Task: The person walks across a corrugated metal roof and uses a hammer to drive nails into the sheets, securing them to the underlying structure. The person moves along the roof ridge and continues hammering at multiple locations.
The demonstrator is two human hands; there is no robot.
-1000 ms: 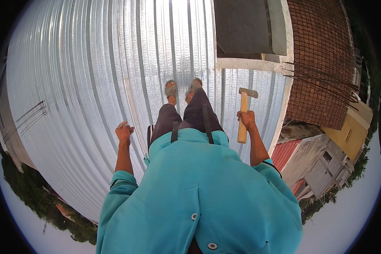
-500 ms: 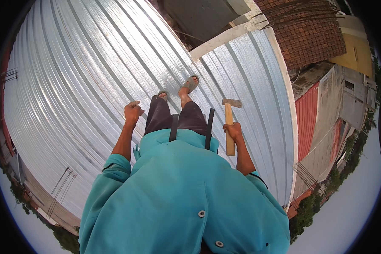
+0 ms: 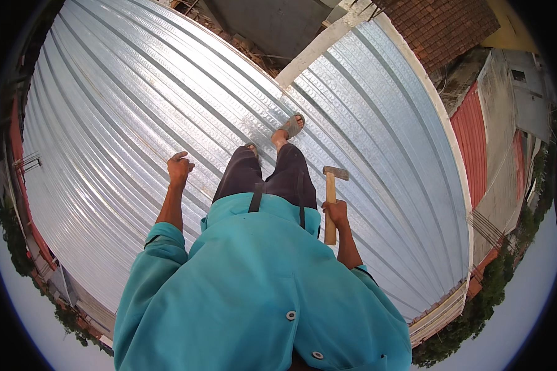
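I stand in sandals (image 3: 294, 126) on shiny corrugated metal roof sheets (image 3: 384, 154). My right hand (image 3: 335, 213) grips the wooden handle of a hammer (image 3: 334, 176), held head up beside my right thigh. My left hand (image 3: 179, 166) hangs at my left side above the sheets, its fingers loosely bent and apart; I see nothing clearly held in it. My dark trousers and teal shirt fill the lower middle of the picture.
A pale concrete ledge (image 3: 309, 57) borders a dark opening (image 3: 260, 28) at the upper centre. Beyond the right edge lie brown roof tiles (image 3: 442, 34), red metal sheeting (image 3: 470, 145) and bare rebar (image 3: 489, 229). Red edging (image 3: 20, 179) and more rebar line the far left.
The view has turned, so the roof seams now slant and the opening sits higher. My feet have shifted, the right one stepping forward. The hammer sits lower in the picture, still in my right hand.
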